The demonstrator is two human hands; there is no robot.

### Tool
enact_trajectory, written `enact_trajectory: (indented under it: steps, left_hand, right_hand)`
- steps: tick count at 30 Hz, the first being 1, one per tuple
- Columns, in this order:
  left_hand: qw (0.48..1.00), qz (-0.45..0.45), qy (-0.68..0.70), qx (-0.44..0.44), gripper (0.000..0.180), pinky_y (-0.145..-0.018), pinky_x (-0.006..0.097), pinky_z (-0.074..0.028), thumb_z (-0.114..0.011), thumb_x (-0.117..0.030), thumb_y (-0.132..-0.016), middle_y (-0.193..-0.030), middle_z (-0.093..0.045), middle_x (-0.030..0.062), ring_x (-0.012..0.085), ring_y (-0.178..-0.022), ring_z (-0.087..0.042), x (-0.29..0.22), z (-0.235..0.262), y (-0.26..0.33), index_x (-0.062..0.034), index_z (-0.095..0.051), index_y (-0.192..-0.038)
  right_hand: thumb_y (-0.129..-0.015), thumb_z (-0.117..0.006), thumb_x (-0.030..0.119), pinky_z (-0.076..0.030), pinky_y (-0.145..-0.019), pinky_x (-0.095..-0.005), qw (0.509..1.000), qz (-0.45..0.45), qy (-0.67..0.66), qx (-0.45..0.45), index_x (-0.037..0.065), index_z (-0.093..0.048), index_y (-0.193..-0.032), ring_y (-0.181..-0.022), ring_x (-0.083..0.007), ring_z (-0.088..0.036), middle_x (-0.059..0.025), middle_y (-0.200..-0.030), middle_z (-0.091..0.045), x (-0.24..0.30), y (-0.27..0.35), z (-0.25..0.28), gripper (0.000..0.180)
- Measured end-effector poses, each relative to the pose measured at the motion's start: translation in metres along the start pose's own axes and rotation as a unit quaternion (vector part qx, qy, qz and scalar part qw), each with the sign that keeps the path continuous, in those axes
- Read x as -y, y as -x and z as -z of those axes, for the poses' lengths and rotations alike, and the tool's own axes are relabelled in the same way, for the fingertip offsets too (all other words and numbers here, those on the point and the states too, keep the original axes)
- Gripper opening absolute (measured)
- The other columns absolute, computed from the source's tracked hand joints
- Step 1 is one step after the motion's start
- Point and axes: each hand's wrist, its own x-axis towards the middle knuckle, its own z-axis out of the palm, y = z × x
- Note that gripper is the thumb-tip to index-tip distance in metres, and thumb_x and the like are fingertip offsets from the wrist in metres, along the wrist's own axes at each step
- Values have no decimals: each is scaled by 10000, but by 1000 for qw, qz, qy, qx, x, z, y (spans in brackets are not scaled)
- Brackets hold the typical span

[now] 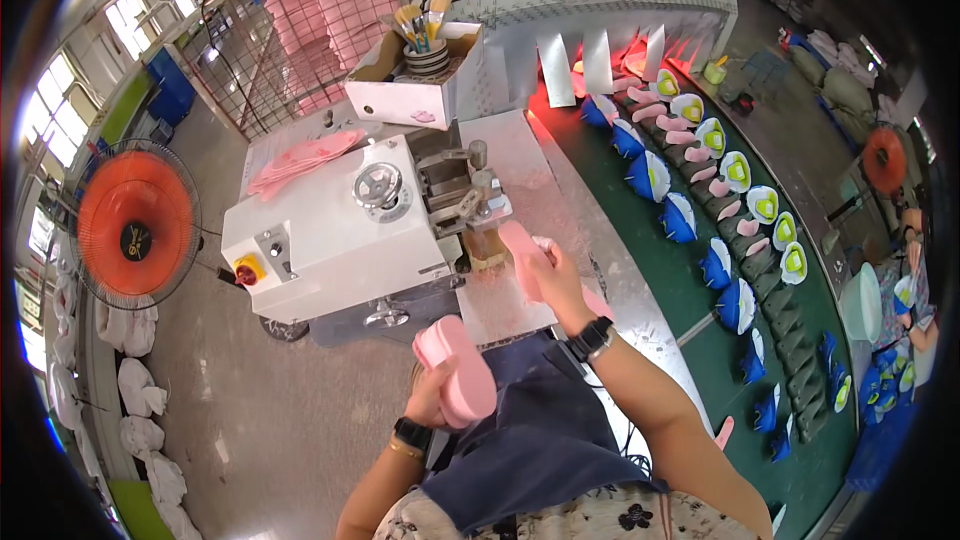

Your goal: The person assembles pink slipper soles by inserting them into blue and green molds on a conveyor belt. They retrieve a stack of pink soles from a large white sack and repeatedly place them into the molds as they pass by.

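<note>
Pink sole stack (462, 380), gripped in left hand (430, 398), before front edge of dusty bench (520, 155); one sole (519, 258), pinched in right hand (558, 285), above near-right corner. Green conveyor (668, 275), right; fan (135, 215), left.

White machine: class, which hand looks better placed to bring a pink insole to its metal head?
Probably the right hand: it holds a pink insole close to the metal head of the white machine. The left hand is lower and farther off, holding a stack of pink insoles.
</note>
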Motion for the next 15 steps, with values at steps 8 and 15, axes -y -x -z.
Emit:
enact_trajectory:
  steps: [8,15]
  left_hand:
    - [989,-44,-105,94,604,-961,457,-461,-617,-192,-854,-1315,-503,193,311,-1156,-540,-5,-33,3,-19,-351,-1368]
    - [993,14,-102,62,603,-944,487,-459,-603,-281,-850,-1215,-542,193,328,-1119,-551,13,31,2,38,-386,-1313]
  right_hand:
    - [-843,-626,176,-484,-796,-391,961,108,253,-27,19,-607,-1063,-899,-324,-616,-196,-988,-632,18,-78,-22,272]
    - [-778,-554,173,-406,-662,-493,881,240,392,-109,18,-621,-705,-744,-391,-558,-199,-738,-583,39,-89,-11,184]
